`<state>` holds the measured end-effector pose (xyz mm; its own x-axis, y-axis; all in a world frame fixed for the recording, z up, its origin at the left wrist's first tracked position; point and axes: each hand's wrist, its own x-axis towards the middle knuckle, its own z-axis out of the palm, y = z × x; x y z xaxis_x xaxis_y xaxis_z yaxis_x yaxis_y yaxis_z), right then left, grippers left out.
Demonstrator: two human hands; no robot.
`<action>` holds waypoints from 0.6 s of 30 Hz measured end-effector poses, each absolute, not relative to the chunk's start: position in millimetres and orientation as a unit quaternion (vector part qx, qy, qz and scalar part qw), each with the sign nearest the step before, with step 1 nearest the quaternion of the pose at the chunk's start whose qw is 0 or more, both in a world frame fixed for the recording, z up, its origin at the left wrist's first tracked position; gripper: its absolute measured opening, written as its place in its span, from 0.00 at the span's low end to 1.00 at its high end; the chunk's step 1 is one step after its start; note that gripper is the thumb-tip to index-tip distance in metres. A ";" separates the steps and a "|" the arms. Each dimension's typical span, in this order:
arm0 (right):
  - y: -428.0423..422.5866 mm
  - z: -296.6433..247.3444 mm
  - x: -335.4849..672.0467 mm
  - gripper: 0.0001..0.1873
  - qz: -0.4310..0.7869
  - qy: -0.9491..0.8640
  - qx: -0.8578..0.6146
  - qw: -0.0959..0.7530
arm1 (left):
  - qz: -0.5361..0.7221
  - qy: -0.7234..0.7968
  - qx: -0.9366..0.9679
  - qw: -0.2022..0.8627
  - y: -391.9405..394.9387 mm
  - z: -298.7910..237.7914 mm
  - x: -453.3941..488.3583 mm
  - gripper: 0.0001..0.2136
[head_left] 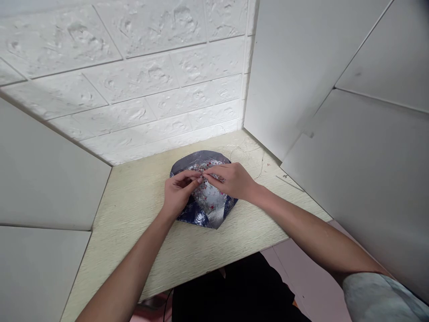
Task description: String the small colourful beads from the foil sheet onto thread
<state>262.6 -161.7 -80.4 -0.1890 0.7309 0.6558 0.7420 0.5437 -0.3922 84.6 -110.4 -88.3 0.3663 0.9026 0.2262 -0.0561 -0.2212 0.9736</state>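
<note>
A shiny dark-blue and silver sheet or opened bag (191, 213), its edges raised like a shallow bowl, lies on the pale wooden table. Inside it are many small beads (212, 207) in red, pink, white and clear. Over the beads, my left hand (177, 191) is closed in a pinch, thumb against forefinger. My right hand (234, 180) pinches too, its fingertips meeting those of the left. What sits between the fingertips is too small to make out.
Thin pale thread (262, 161) lies loose on the table (134, 214) to the right. Near the right edge is a thin grey strip or wire (288, 183). A white brick-pattern wall (147, 98) rises behind, with white panels (362, 147) at both sides.
</note>
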 end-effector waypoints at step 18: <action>-161.3 -81.0 262.5 0.13 -0.004 -0.775 -0.488 0.402 | 0.444 0.326 0.644 0.530 -109.7 -89.5 82.8 0.08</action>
<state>262.5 -161.3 -81.0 -0.1999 0.7527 0.6272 0.7592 0.5237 -0.3865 82.8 -109.7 -89.5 0.3933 0.8910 0.2268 -0.0511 -0.2251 0.9730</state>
